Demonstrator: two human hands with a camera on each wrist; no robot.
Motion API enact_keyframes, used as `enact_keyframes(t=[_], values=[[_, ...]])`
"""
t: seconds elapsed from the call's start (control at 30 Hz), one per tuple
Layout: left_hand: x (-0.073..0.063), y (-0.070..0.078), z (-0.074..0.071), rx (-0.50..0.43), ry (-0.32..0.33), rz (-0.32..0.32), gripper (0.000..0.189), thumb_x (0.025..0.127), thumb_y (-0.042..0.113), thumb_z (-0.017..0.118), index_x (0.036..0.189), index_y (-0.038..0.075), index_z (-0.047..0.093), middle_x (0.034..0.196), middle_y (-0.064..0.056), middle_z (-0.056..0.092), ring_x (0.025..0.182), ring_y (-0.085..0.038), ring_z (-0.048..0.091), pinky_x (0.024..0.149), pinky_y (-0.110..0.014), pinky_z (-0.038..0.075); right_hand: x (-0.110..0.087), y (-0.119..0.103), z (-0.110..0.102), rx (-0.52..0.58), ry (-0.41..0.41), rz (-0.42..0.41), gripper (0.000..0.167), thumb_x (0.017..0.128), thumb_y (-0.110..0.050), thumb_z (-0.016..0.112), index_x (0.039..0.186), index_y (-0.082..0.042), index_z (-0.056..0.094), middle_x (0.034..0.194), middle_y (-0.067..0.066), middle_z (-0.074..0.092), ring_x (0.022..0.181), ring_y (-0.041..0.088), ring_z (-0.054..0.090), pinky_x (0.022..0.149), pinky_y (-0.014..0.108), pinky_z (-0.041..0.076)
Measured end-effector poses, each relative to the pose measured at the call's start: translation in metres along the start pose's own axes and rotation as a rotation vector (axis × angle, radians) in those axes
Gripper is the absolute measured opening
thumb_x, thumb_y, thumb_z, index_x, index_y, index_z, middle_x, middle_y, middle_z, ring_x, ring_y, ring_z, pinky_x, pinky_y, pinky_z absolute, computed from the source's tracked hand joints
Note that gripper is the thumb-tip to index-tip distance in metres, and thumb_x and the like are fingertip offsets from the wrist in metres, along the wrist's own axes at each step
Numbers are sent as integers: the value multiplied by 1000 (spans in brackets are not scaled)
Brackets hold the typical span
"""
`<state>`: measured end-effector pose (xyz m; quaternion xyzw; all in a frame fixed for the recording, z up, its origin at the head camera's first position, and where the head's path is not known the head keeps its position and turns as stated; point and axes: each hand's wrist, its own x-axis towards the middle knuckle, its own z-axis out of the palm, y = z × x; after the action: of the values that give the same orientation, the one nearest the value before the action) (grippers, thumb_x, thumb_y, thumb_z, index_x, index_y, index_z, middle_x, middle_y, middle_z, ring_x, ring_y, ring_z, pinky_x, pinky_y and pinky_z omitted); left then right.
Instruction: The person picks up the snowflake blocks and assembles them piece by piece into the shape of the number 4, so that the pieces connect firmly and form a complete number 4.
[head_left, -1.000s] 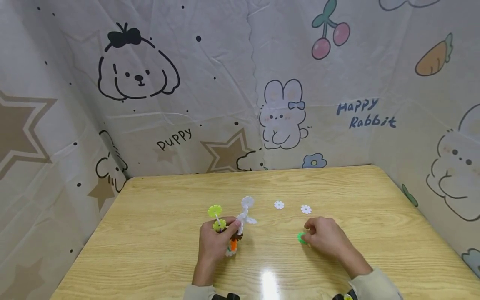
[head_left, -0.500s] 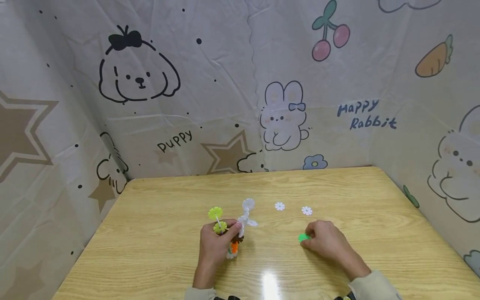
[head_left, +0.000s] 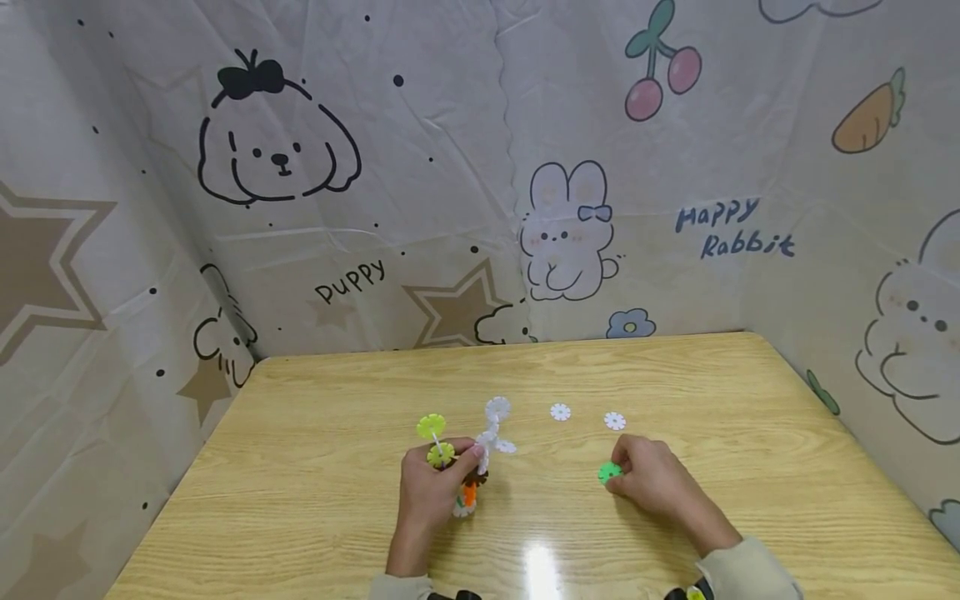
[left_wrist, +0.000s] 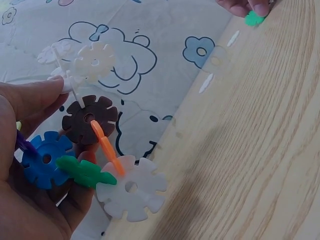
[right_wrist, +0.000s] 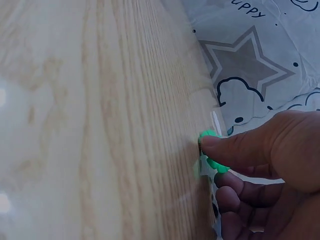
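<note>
In the lower centre of the head view, the left hand (head_left: pixel 430 492) holds a structure of joined notched discs, its grip narrow, with the thumb pressed against a white piece (left_wrist: pixel 67 83). In the left wrist view, a brown disc (left_wrist: pixel 102 127) sits right of that grip, just below the thumb tip; an orange disc (left_wrist: pixel 106 146) links it to a translucent white disc (left_wrist: pixel 150 200) at lower centre. A green connecting disc (left_wrist: pixel 85 172) runs from there to a blue disc (left_wrist: pixel 37 167) lying against the curled fingers at lower left. In the head view, two yellow discs (head_left: pixel 431 426) rise above the hand's upper left, and more white discs (head_left: pixel 497 408) fan out to its upper right.

Right of centre, the right hand (head_left: pixel 656 475) pinches a single green disc (head_left: pixel 609 473) between thumb and fingers, the disc jutting left of the fingertips; whether it touches the tabletop (head_left: pixel 300 433) cannot be told. Two loose white discs (head_left: pixel 560 412) lie flat above this grip, well apart from the structure's lower end.
</note>
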<state>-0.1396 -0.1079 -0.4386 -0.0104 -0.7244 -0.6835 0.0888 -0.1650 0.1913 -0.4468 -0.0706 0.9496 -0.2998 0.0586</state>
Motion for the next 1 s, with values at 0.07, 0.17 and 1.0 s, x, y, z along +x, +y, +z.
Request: enact_keyframes(t=[0.07, 0.17, 1.0], values=[[0, 0, 0, -3, -2, 3, 18, 86, 13, 80, 95, -2, 77, 92, -12, 74, 80, -18, 69, 70, -27, 57, 0, 1, -1, 19, 8, -14, 23, 78, -7, 83, 91, -4, 64, 82, 1, 61, 76, 16, 57, 69, 37, 52], [0, 0, 0, -5, -6, 12, 18, 87, 13, 80, 95, -3, 77, 92, -12, 74, 79, -18, 69, 70, -28, 57, -1, 2, -2, 52, 10, -30, 21, 78, -3, 82, 89, -4, 64, 81, 1, 61, 76, 16, 57, 69, 37, 52], [-1, -2, 1, -10, -38, 30, 18, 86, 12, 80, 94, -3, 77, 94, -13, 74, 82, -19, 70, 73, -28, 57, 0, -10, -5, 137, 17, -274, 10, 89, -18, 75, 80, -16, 71, 66, -9, 52, 63, 9, 45, 57, 26, 40]])
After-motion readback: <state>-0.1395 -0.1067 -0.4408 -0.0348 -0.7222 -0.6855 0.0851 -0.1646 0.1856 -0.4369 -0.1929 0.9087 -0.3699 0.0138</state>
